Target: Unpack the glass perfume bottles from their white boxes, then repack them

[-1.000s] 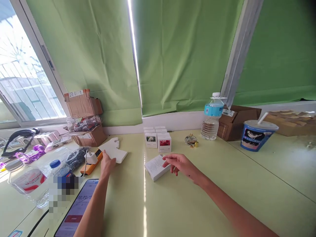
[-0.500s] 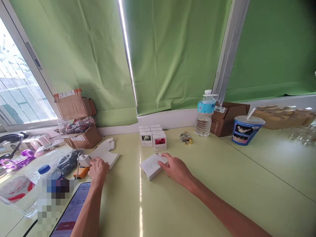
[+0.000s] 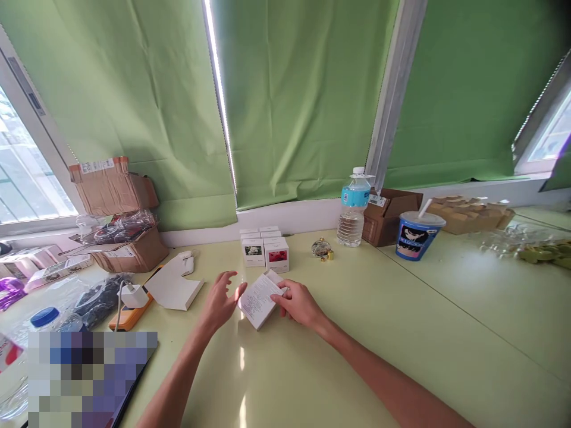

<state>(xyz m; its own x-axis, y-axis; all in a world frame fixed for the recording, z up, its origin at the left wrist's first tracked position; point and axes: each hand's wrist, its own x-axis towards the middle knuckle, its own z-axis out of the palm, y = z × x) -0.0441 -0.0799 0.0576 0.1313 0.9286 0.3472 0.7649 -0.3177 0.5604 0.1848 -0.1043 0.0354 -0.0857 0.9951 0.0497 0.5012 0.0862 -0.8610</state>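
Note:
A small white box (image 3: pixel 260 299) with printed text is tilted up off the pale green table (image 3: pixel 312 356), and my right hand (image 3: pixel 298 304) grips its right end. My left hand (image 3: pixel 222 300) is just left of the box with fingers spread, close to its left edge and holding nothing. Behind the box stands a cluster of small white boxes (image 3: pixel 264 254), two with pictures on the front. A flat white cardboard piece (image 3: pixel 173 286) lies to the left.
A water bottle (image 3: pixel 351 208), a blue cup with a straw (image 3: pixel 414 233), a small glass perfume bottle (image 3: pixel 322 248) and cardboard boxes (image 3: pixel 391 208) stand along the back. At left are an orange power strip with a white charger (image 3: pixel 131 295), a cardboard box (image 3: pixel 120 220) and another bottle (image 3: pixel 42 318).
My left hand left the white cardboard piece and moved right, beside the box. My right hand has taken hold of the box and tilted it up. The camera has turned to the right.

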